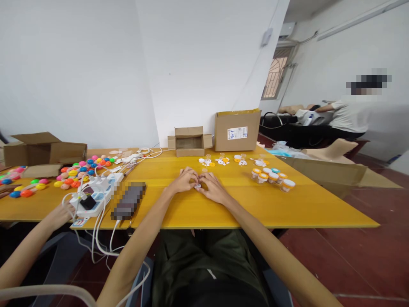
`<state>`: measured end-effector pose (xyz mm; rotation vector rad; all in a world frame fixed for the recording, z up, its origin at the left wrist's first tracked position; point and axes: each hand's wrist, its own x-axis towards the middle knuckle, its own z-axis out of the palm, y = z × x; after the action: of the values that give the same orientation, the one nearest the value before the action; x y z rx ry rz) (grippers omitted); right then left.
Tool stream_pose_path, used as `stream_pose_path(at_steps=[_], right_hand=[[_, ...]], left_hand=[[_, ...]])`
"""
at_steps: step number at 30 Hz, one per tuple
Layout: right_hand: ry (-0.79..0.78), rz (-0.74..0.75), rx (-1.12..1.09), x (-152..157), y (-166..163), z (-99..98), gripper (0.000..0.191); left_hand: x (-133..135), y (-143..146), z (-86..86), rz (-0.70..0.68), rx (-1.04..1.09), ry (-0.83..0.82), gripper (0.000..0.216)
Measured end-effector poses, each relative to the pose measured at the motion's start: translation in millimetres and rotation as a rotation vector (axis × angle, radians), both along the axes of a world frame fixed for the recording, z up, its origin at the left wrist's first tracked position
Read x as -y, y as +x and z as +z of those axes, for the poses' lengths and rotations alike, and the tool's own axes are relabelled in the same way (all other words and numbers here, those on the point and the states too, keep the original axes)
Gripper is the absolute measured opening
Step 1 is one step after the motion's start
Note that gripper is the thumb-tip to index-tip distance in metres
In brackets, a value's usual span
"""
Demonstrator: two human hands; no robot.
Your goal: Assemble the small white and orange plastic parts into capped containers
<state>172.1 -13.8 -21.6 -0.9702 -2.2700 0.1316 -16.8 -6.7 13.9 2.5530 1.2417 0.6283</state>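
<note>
Both my hands rest together on the yellow table (287, 204), in the middle near its front edge. My left hand (183, 180) and my right hand (212, 186) have their fingers curled and meet over a small white piece (198, 186) pinched between the fingertips. Beyond them lie scattered small white and orange caps (220, 161). To the right stand several small clear jars with orange, white and teal lids (271, 176).
Open cardboard boxes (189, 141), (237, 130) stand at the table's back, another (44, 149) at far left. Coloured round toys (73, 172), a white power strip with cables (96, 196) and a dark blurred object (128, 200) lie left. Another person's arm (32, 243) reaches in at left; someone sits far right (351, 115).
</note>
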Motion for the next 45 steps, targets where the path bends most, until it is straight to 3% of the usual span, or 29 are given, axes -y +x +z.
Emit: stream_pose_path(at_steps=[45], right_hand=[[-0.009, 0.019, -0.004, 1.2, -0.4, 3.1, 0.007]], left_hand=[[-0.1, 0.3, -0.7, -0.015, -0.03, 0.029, 0.008]])
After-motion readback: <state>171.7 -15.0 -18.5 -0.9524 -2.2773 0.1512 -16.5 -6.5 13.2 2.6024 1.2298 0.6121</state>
